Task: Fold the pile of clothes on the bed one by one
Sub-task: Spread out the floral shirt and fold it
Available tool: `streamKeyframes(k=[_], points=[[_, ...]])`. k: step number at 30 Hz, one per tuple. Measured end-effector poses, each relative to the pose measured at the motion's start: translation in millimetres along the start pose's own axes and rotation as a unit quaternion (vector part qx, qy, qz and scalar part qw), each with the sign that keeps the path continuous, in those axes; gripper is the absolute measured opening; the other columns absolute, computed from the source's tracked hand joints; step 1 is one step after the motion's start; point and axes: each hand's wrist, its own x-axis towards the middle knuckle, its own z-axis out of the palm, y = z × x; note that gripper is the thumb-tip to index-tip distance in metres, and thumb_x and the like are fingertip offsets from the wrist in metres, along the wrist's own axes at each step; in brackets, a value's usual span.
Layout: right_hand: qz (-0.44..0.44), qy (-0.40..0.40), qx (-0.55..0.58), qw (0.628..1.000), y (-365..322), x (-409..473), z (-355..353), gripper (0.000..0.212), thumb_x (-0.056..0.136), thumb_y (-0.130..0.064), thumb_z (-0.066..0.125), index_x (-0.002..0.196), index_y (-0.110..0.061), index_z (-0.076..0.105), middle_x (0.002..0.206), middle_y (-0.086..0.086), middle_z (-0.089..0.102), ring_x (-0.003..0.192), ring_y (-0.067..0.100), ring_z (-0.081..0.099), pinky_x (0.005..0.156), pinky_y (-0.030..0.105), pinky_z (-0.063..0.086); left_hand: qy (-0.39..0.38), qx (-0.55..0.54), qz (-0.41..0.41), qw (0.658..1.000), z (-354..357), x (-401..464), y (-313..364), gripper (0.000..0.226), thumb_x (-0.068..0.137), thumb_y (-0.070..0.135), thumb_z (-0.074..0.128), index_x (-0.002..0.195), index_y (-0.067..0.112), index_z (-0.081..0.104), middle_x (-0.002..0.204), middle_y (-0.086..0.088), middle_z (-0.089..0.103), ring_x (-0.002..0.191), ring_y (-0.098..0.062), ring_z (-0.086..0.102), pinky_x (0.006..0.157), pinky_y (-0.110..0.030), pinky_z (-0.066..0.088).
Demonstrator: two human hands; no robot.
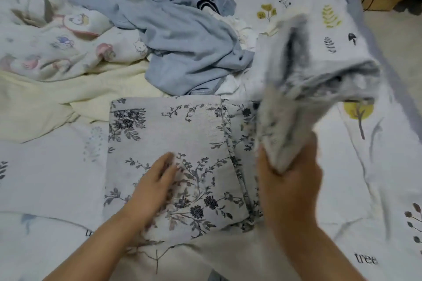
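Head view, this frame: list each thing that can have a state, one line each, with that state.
floral garment: partly folded, flat on the bed, one end lifted.
lifted end: raised off the bed, motion-blurred.
left hand: fingers straight, pressing the folded part.
right hand: gripping the lifted end.
blue garment: crumpled, unfolded.
cartoon-print cloth: rumpled, unfolded.
cream cloth: rumpled, unfolded.

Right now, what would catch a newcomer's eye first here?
The floral cloth lies folded flat in the near middle of the bed, the left hand resting flat on it. The right hand lifts one blurred end of it. Behind, a crumpled blue garment tops the unfolded pile.
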Motion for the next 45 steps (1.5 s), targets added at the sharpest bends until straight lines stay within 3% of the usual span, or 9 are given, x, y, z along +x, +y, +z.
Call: streamKeyframes(k=[8, 12, 16, 21, 25, 29, 32, 37, 45], points=[[-0.172, -0.282, -0.152, 0.931, -1.2, -68.6, 89.8, 0.051, 0.052, 0.004, 0.082, 0.100, 0.002, 0.064, 0.088, 0.010, 0.071, 0.073, 0.018, 0.070, 0.063, 0.017, 0.053, -0.073, -0.481, -0.124, 0.865, -84.8, 19.5, 10.1, 0.081, 0.059, 0.079, 0.032, 0.092, 0.019, 0.077, 0.100, -0.013, 0.072, 0.090, -0.029, 0.070, 0.065, -0.039, 0.057], [-0.173, -0.415, -0.231, 0.863, 15.9, -82.6, 103.1, 0.054, 0.047, -0.002, 0.085, 0.098, -0.004, 0.065, 0.105, 0.015, 0.069, 0.101, 0.026, 0.066, 0.083, 0.023, 0.052, -0.056, -0.388, -0.167, 0.905, -84.9, 34.6, -5.9, 0.066, 0.066, 0.062, 0.055, 0.105, 0.011, 0.069, 0.101, -0.016, 0.071, 0.090, -0.031, 0.069, 0.078, -0.043, 0.052], [-0.155, -0.539, -0.212, 0.800, 22.5, -80.9, 95.0, 0.056, 0.088, -0.020, 0.055, 0.138, -0.007, 0.033, 0.152, 0.014, 0.024, 0.144, 0.025, 0.012, 0.117, 0.034, 0.001, 0.056, -0.246, -0.100, 0.962, -76.1, 42.5, -9.7, 0.021, 0.078, 0.010, 0.071, 0.096, 0.016, 0.064, 0.092, -0.012, 0.073, 0.068, -0.019, 0.071, 0.058, -0.029, 0.054], [-0.077, -0.325, -0.298, 0.894, 39.7, -68.1, 64.7, 0.055, 0.088, -0.037, 0.039, 0.136, -0.010, 0.045, 0.144, 0.014, 0.041, 0.139, 0.030, 0.026, 0.108, 0.050, 0.026, 0.176, -0.140, 0.015, 0.974, -84.5, 32.0, -29.5, 0.031, 0.079, 0.017, 0.072, 0.098, 0.039, 0.061, 0.091, 0.013, 0.071, 0.082, -0.007, 0.068, 0.068, -0.027, 0.050], [0.117, -0.347, -0.416, 0.833, 74.4, -50.3, 53.7, 0.063, 0.097, -0.049, 0.018, 0.148, -0.024, -0.012, 0.156, 0.010, -0.016, 0.143, 0.026, -0.016, 0.117, 0.044, -0.001, 0.228, 0.001, -0.136, 0.964, -69.4, 40.5, -48.7, 0.057, 0.087, 0.020, 0.062, 0.135, 0.006, 0.037, 0.125, -0.018, 0.054, 0.110, -0.035, 0.053, 0.090, -0.042, 0.041], [0.128, -0.339, -0.398, 0.843, 83.0, -46.0, 62.1, 0.065, 0.093, -0.056, 0.014, 0.149, -0.028, -0.005, 0.158, 0.006, -0.010, 0.144, 0.025, -0.012, 0.116, 0.045, 0.001, 0.290, 0.229, 0.063, 0.927, -48.9, 38.5, -33.6, 0.064, 0.086, 0.026, 0.051, 0.141, 0.002, 0.027, 0.141, -0.028, 0.030, 0.130, -0.041, 0.030, 0.105, -0.052, 0.027], [0.109, -0.283, -0.404, 0.863, 91.8, -43.4, 71.9, 0.066, 0.092, -0.055, 0.017, 0.149, -0.030, -0.003, 0.157, 0.007, -0.012, 0.143, 0.027, -0.014, 0.115, 0.047, -0.003, 0.197, 0.391, 0.210, 0.874, -25.2, 49.6, -21.4, 0.065, 0.092, 0.044, 0.031, 0.149, 0.022, 0.009, 0.156, -0.013, 0.004, 0.143, -0.032, 0.003, 0.114, -0.051, -0.003], [0.083, -0.332, -0.459, 0.820, 100.9, -69.3, 68.4, 0.060, 0.092, -0.048, 0.027, 0.146, -0.024, 0.025, 0.152, 0.022, 0.023, 0.138, 0.043, 0.024, 0.107, 0.059, 0.024, 0.018, 0.526, 0.142, 0.838, -15.5, 95.5, -33.6, 0.067, 0.071, 0.067, -0.019, 0.130, 0.041, -0.037, 0.148, -0.001, -0.035, 0.133, -0.021, -0.033, 0.109, -0.043, -0.019], [0.050, -0.273, -0.386, 0.880, 106.5, -44.9, 54.5, 0.065, 0.092, -0.055, 0.015, 0.148, -0.024, 0.006, 0.155, 0.014, -0.004, 0.142, 0.029, -0.006, 0.110, 0.049, 0.002, 0.104, 0.501, 0.207, 0.834, 2.9, 81.8, -8.2, 0.073, 0.086, 0.069, 0.002, 0.146, 0.029, -0.005, 0.152, -0.009, -0.012, 0.140, -0.029, -0.014, 0.111, -0.047, -0.016]])
